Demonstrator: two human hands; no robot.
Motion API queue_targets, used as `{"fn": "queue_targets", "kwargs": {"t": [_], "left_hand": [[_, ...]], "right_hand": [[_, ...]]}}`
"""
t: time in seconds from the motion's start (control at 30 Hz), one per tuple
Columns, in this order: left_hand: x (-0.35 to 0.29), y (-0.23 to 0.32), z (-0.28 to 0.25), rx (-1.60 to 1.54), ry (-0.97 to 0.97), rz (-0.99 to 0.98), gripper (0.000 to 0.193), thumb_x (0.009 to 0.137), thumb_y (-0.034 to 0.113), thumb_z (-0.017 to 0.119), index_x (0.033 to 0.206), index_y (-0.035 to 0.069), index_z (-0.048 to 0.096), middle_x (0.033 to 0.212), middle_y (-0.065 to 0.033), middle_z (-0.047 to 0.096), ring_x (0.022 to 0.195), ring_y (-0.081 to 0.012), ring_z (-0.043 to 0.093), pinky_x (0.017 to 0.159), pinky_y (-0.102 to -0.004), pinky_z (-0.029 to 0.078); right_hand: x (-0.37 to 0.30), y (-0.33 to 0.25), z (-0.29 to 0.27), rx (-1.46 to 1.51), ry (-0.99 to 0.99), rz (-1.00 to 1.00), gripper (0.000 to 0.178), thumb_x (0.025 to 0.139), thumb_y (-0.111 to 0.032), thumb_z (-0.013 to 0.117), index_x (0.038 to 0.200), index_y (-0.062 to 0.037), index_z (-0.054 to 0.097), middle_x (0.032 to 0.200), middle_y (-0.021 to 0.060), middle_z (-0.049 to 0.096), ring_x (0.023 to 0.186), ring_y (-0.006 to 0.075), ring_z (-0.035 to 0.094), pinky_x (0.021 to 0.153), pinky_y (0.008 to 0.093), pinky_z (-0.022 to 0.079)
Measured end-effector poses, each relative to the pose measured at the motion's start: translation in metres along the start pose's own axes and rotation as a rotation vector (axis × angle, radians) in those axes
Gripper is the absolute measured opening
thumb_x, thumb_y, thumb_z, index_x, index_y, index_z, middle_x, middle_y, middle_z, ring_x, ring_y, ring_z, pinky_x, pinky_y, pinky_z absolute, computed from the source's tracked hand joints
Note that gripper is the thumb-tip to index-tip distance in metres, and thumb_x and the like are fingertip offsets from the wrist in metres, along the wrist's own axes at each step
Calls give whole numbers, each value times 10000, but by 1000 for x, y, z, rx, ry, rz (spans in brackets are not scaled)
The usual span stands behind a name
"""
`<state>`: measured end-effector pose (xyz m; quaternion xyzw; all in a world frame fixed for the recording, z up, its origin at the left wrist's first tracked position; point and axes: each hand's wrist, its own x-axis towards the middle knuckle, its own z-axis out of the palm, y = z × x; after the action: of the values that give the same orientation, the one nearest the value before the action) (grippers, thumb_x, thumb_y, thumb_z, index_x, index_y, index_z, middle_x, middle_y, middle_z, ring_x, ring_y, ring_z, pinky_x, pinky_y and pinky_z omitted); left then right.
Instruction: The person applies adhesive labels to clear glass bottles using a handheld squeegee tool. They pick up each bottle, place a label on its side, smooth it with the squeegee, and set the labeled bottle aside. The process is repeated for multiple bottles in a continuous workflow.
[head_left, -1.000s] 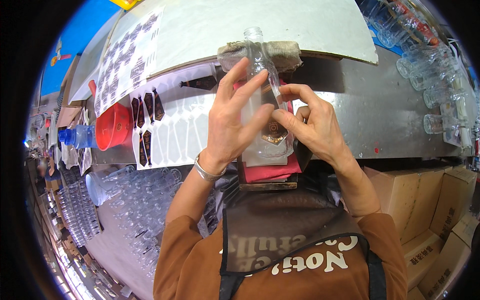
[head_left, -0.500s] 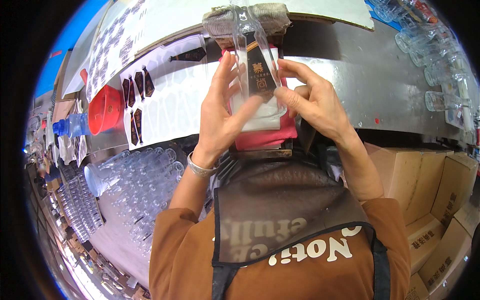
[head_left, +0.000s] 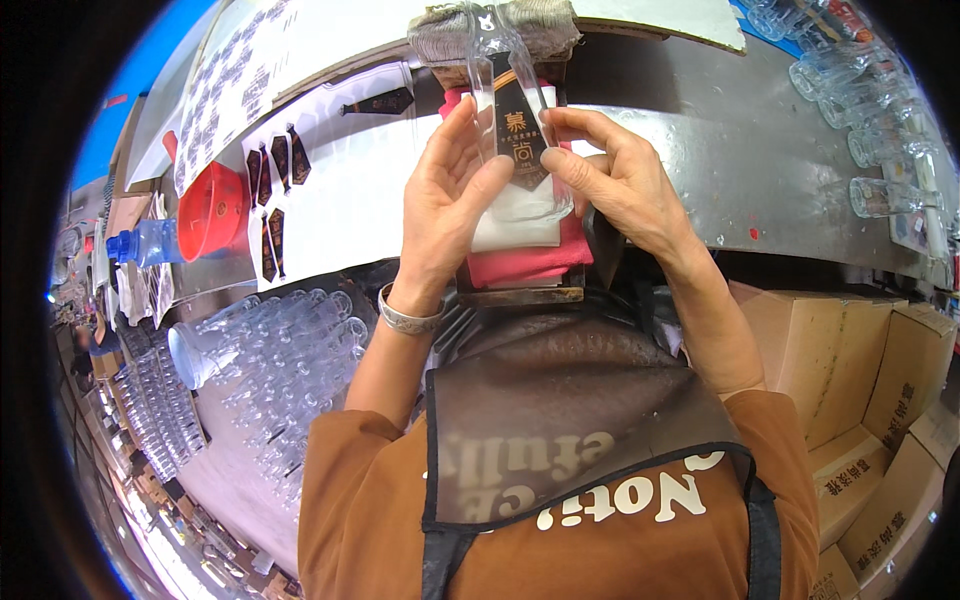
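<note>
"My left hand (head_left: 445,190) has edged its thumb up by the black label (head_left: 518,118) on the bottle (head_left: 487,88)."

"Grip?"

"Left spread along one side; right hand (head_left: 622,185) opposite, thumb and forefinger apart, pressure unclear."

"Progress?"

"Label looks laid, thumbs partly in the way; bottle's over red cloth (head_left: 525,267). More labels (head_left: 299,157) remain on the sheet (head_left: 365,200)."

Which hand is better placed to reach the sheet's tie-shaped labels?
Probably the left hand: the tie-shaped labels lie on its side, while the right hand is across the glass bottle.

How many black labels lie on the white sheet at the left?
7 black labels: four grouped at left, two just below, one apart, upper right on the sheet. More may be hidden.
</note>
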<state>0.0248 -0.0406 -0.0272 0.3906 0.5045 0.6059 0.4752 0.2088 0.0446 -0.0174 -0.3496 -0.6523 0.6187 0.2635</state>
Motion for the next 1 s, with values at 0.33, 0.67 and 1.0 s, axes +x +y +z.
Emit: {"fn": "queue_targets", "kwargs": {"t": [0.33,0.67,1.0], "left_hand": [[-3,-5,1,22,12,29,694,935,12,674,1518,-69,305,1493,-236,432,1376,-294,464,1136,-396,409],[-4,-4,4,146,50,98,714,914,35,691,1529,-32,333,1459,-181,514,1263,-231,575,1050,-363,478],[-3,-5,8,152,74,115,725,875,37,708,1512,-41,370,1400,-171,570,1161,-194,620,977,-330,504]], "right_hand": [[1,6,-2,113,5,29,480,968,-211,689,1338,59,545,1154,125,652,637,63,582,564,214,505],[45,-11,-37,274,216,-85,310,977,-243,619,1124,27,655,1039,143,692,886,202,689,801,305,558],[105,-79,-33,-639,-34,-669,270,903,-73,635,1158,7,673,1020,139,721,899,208,701,806,299,553]]}}
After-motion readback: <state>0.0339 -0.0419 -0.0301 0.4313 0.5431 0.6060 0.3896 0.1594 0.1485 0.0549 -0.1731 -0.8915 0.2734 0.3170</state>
